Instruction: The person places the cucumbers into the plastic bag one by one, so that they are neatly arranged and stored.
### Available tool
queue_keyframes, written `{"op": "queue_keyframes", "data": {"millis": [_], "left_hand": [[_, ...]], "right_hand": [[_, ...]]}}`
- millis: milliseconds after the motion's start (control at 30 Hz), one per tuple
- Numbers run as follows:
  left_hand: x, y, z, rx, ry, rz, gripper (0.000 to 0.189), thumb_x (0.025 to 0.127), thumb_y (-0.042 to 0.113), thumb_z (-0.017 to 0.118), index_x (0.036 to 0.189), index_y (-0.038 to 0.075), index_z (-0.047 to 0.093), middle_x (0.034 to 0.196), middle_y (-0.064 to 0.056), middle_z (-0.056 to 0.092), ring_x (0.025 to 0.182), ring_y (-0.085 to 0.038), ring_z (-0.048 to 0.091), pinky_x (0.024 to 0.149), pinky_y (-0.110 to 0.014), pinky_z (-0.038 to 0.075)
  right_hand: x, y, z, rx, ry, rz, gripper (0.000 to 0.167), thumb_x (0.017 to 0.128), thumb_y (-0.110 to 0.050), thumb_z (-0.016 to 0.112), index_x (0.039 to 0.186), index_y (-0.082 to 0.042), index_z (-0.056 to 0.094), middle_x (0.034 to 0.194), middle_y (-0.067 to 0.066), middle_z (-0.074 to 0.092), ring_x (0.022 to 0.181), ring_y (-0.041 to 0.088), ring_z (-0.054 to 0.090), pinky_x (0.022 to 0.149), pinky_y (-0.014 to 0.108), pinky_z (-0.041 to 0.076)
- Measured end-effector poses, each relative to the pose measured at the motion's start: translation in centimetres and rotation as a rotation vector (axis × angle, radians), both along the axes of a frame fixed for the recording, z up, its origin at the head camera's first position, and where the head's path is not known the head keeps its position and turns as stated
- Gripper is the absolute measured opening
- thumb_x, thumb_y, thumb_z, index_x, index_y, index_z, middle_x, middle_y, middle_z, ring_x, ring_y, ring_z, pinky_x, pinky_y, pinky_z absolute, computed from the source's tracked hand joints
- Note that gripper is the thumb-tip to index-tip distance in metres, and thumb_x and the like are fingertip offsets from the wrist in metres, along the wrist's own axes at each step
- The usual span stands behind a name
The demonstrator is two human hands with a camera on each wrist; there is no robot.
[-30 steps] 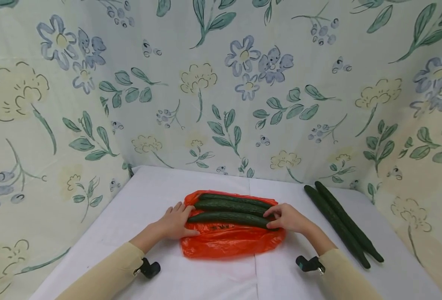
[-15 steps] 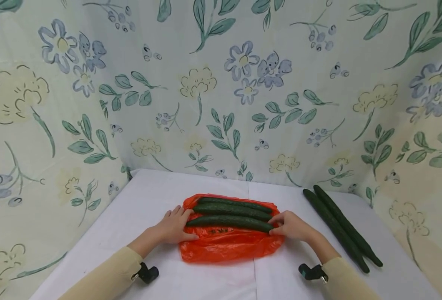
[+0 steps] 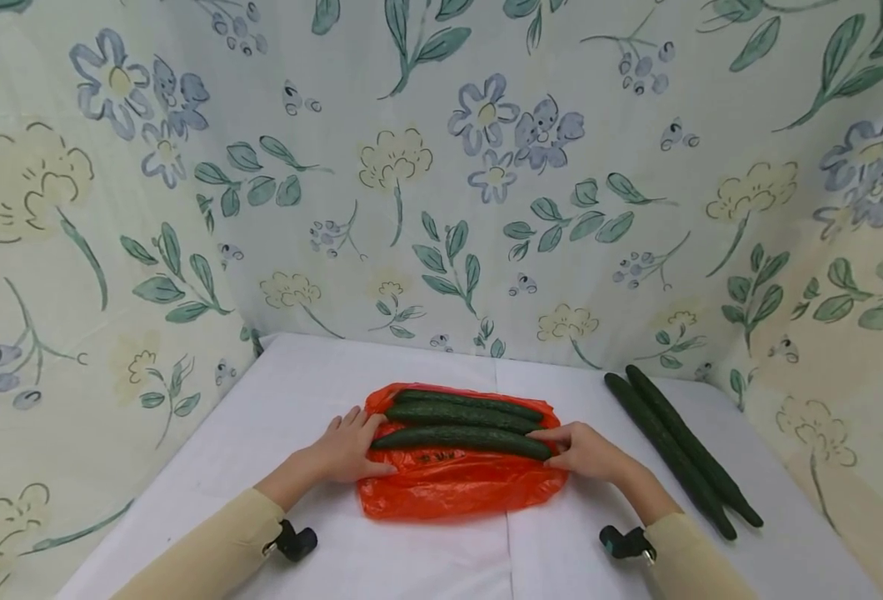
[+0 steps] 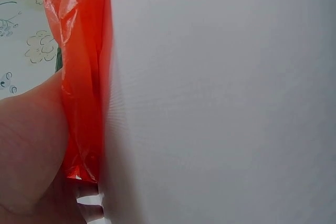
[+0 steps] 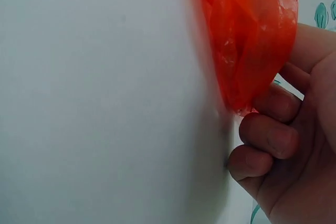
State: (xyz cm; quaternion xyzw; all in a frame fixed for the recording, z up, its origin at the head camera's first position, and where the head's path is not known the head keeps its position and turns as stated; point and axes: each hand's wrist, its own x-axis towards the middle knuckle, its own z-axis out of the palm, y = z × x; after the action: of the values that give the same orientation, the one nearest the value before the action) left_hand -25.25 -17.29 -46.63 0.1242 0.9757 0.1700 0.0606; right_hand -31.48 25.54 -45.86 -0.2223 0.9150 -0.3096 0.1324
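A: Where are the cucumbers?

B: Three lie side by side, lengthwise, on the red bag [image 3: 456,493]: a near cucumber [image 3: 464,437], a middle cucumber [image 3: 464,415] and a far cucumber [image 3: 467,403]. Red plastic shows around them, with a crumpled fold on the person's side.

A: And the left hand [image 3: 347,448]?

B: At the bag's left end, its fingers spread and fairly straight, the thumb reaching onto the plastic. The left wrist view shows the bag's edge against that hand.

A: What about the right hand [image 3: 587,452]?

B: It is at the bag's right end, forefinger and thumb set apart around the tip of the near cucumber. In the right wrist view the other fingers bend beside the hanging plastic. Whether it grips anything, one cannot tell.

A: Anything else on the white cloth [image 3: 314,375]?

B: Two more cucumbers [image 3: 670,457] lie next to each other, slanting, well to the right of the bag. Behind the table hangs a floral curtain [image 3: 306,225].
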Motion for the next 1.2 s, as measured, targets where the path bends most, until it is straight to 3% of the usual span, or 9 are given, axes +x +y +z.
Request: {"op": "queue_keyframes", "data": {"millis": [167,467,733,933,1200], "left_hand": [[0.0,-0.04,0.05,0.005,-0.003,-0.002,0.093,0.079,0.063,0.075,0.149,0.014,0.04,0.157,-0.019,0.038,0.15,-0.044,0.023,0.118,-0.068,0.021],[-0.05,-0.12,-0.05,-0.014,0.01,-0.004,0.093,0.08,0.065,0.073,0.149,0.015,0.039,0.157,-0.019,0.038,0.15,-0.044,0.023,0.118,-0.067,0.021],[-0.15,-0.06,-0.16,-0.028,0.01,-0.005,0.093,0.08,0.067,0.072,0.149,0.014,0.039,0.156,-0.019,0.038,0.15,-0.044,0.024,0.118,-0.067,0.021],[-0.16,0.05,-0.04,-0.038,0.007,-0.008,0.093,0.08,0.068,0.07,0.15,0.014,0.039,0.157,-0.018,0.037,0.15,-0.044,0.023,0.118,-0.067,0.021],[0.02,0.11,0.12,-0.033,-0.003,0.001,0.094,0.081,0.068,0.07,0.15,0.013,0.038,0.158,-0.019,0.036,0.15,-0.045,0.023,0.118,-0.067,0.02]], "right_hand": [[-0.1,0.03,0.23,0.021,-0.006,0.039,0.046,0.088,-0.005,0.068,0.131,-0.02,0.069,0.074,0.002,0.046,0.076,0.018,0.048,0.055,0.022,0.038],[0.12,-0.32,0.61,0.083,0.002,-0.018,0.035,0.089,-0.013,0.074,0.124,-0.012,0.072,0.095,0.003,0.061,0.09,0.02,0.052,0.065,0.026,0.05],[0.05,0.06,0.51,0.092,0.017,0.001,0.025,0.09,-0.02,0.075,0.113,-0.01,0.073,0.078,0.003,0.054,0.079,0.018,0.052,0.059,0.024,0.043],[0.07,0.43,0.4,0.083,0.02,0.02,0.016,0.09,-0.027,0.076,0.099,-0.014,0.072,0.078,0.001,0.055,0.078,0.018,0.053,0.059,0.023,0.043],[0.37,0.64,0.49,0.067,0.018,0.002,0.021,0.089,-0.033,0.078,0.088,-0.015,0.067,0.077,0.0,0.057,0.077,0.016,0.053,0.06,0.023,0.045]]}}
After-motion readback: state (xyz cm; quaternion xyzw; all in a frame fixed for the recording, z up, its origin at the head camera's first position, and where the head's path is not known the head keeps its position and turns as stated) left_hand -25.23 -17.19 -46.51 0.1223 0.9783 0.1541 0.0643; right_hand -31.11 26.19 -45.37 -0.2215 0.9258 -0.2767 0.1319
